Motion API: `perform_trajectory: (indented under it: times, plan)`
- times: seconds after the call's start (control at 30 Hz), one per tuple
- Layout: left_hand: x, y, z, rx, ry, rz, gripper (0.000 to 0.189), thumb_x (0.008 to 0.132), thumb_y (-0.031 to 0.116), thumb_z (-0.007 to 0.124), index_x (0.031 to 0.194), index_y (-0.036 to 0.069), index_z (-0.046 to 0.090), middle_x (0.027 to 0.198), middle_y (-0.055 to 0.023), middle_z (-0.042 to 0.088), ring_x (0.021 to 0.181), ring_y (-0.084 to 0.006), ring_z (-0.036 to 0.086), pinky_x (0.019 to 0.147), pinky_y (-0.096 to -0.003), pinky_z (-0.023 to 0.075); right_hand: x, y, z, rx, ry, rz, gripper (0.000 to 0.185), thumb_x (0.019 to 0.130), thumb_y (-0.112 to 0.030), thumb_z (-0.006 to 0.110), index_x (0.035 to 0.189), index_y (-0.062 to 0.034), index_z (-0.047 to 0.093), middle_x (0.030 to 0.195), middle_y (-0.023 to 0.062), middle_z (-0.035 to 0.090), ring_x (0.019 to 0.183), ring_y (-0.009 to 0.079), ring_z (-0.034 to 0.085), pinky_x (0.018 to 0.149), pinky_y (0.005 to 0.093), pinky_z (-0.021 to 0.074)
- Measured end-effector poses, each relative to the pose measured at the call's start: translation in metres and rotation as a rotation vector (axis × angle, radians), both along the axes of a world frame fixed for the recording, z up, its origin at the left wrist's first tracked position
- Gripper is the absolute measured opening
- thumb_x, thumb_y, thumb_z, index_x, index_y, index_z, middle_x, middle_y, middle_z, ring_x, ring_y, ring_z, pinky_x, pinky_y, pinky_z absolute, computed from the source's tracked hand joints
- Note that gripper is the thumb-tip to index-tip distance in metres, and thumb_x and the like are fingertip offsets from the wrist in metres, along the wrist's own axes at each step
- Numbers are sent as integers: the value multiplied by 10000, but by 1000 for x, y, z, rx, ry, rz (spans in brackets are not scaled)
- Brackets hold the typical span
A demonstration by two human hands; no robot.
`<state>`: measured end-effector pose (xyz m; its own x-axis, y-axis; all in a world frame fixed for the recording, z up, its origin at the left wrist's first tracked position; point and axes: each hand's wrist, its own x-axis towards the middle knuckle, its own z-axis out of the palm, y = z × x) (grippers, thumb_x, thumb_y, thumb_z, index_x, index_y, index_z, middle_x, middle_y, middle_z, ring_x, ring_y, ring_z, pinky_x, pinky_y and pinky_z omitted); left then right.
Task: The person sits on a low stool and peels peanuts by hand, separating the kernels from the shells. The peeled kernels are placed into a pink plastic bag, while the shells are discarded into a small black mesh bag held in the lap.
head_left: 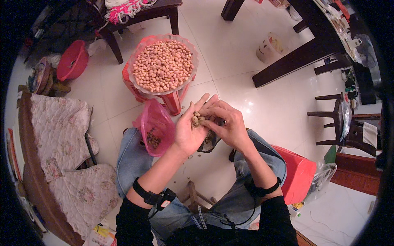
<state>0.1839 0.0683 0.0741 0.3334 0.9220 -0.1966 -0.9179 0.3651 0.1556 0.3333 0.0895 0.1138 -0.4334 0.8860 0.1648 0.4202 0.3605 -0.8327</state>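
My left hand (191,132) is palm up above my knees, with several small, dry, brownish-green pods or nuts (197,119) lying in it. From the right, the thumb and fingers of my right hand (229,121) close around some of these pieces at the palm. Beside my left wrist hangs a pink plastic bag (158,117), its mouth open, with small dark pieces at the bottom. Below my hands is a dark-rimmed container (212,143) with bits inside, mostly hidden. Ahead, a scalloped clear bowl (197,66) is heaped with shelled peanuts (164,66).
The bowl rests on a red plastic stool (172,103). A sofa with quilted floral covers (61,129) lies at left, near a red basin (74,61). Dark table legs (283,63), a bin (271,47) and a red bag (295,172) are at right. Crumbs dot the tiled floor (190,166).
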Motion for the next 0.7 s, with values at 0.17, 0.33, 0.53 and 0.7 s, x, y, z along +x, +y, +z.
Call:
perform_trajectory:
  times: [0.17, 0.33, 0.53, 0.7]
  plan:
    - [3, 3, 0, -1, 57, -15, 536, 1087, 319, 331, 1523, 6, 332, 1555, -150, 404, 1396, -272, 426, 1179, -433, 331, 8, 1, -1, -180, 117, -71, 171, 821, -57, 755, 963, -3, 676, 899, 67, 674, 757, 141, 648, 714, 305, 542]
    - [-1, 4, 1, -85, 191, -40, 425, 1073, 247, 414, 1428, 18, 465, 1380, -106, 543, 1270, -207, 513, 1066, -376, 445, 17, 2, -3, -520, 503, -164, 128, 855, -25, 745, 962, 11, 683, 891, 26, 719, 808, 83, 662, 761, 249, 553]
    - [1, -3, -2, -157, 465, -25, 163, 1007, 184, 612, 1091, 53, 659, 936, 8, 608, 816, -50, 549, 707, -199, 472, 18, 2, -8, -252, 387, -209, 174, 868, 6, 727, 1037, 30, 690, 982, 84, 733, 913, 131, 693, 835, 268, 564]
    - [0, -2, -6, -3, 511, -27, 129, 974, 182, 677, 1022, 62, 673, 775, 68, 529, 591, -13, 384, 522, -187, 301, 15, 0, -9, 37, 234, -231, 168, 831, 22, 726, 997, 3, 718, 969, 91, 744, 915, 169, 713, 825, 272, 556]
